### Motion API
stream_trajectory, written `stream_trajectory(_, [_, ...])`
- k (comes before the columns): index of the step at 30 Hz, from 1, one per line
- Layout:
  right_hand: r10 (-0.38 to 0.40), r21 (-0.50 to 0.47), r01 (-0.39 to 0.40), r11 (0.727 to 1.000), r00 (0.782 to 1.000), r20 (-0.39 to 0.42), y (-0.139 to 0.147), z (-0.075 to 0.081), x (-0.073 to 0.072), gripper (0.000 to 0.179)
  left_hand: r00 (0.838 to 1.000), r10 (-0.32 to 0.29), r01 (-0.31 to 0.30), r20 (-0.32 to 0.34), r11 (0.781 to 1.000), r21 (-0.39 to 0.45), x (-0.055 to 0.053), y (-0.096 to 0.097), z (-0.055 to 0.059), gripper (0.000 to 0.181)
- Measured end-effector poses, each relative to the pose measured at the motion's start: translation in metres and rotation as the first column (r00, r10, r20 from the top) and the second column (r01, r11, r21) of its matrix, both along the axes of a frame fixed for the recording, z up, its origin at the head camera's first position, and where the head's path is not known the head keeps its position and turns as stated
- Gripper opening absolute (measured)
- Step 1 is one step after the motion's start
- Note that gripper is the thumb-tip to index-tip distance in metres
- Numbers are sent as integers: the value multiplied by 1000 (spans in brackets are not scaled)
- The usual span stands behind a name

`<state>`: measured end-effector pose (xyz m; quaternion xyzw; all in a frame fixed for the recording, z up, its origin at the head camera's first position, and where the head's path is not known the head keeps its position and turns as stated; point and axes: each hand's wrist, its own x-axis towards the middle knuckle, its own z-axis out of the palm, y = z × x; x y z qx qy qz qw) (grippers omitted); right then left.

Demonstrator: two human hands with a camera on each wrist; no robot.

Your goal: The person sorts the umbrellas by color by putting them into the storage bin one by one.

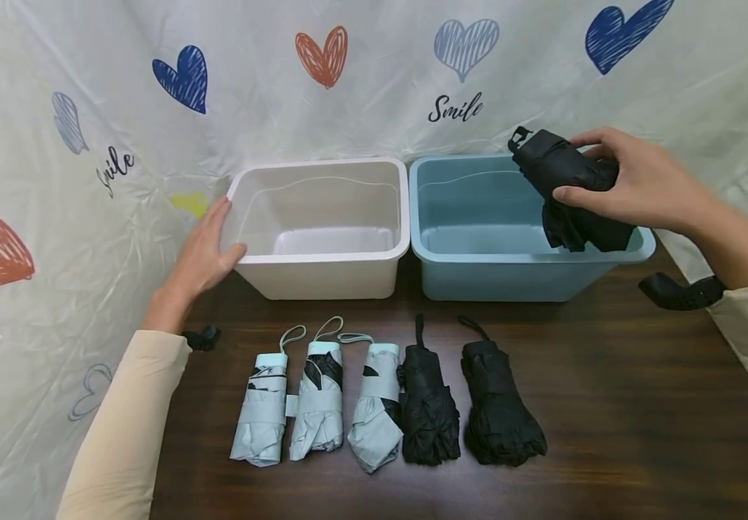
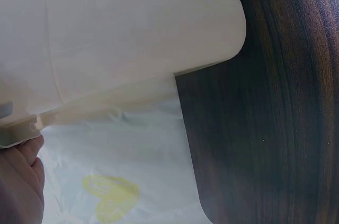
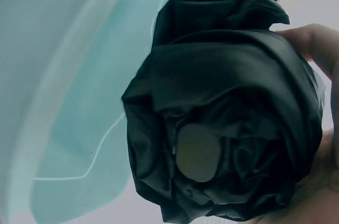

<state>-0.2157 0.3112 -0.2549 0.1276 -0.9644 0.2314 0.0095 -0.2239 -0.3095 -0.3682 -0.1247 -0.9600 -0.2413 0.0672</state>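
My right hand (image 1: 640,177) grips a folded black umbrella (image 1: 565,162) over the right part of the blue bin (image 1: 491,258), thumb on the near side and fingers behind. More black fabric hangs below it; whether that is a second umbrella I cannot tell. The umbrella's round end (image 3: 198,152) faces the right wrist camera. At the left end of the beige bin (image 1: 322,258), my left hand (image 1: 201,249) holds the rim, its fingers bent at the lip (image 2: 18,134) in the left wrist view.
In front of the bins lies a row of folded umbrellas on the dark wooden table (image 1: 640,404): light blue ones such as this umbrella (image 1: 263,408) at left, a black umbrella (image 1: 429,404) and another black umbrella (image 1: 500,404) at right. A white heart-printed sheet (image 1: 374,79) hangs behind.
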Motion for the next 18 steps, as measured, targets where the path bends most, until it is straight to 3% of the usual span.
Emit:
stream_trajectory(9, [133, 110, -126, 986, 989, -61, -15, 5, -23, 82, 1000, 5, -5, -7, 1000, 18, 0, -4, -2, 88])
stream_trajectory(12, [197, 115, -190, 975, 979, -51, -14, 4, -30, 82, 1000, 14, -14, -9, 1000, 18, -2, -1, -1, 88])
stream_trajectory(18, [253, 171, -250, 953, 967, 2, -20, -4, -35, 82, 1000, 24, -25, 8, 1000, 13, -1, 1, -3, 88])
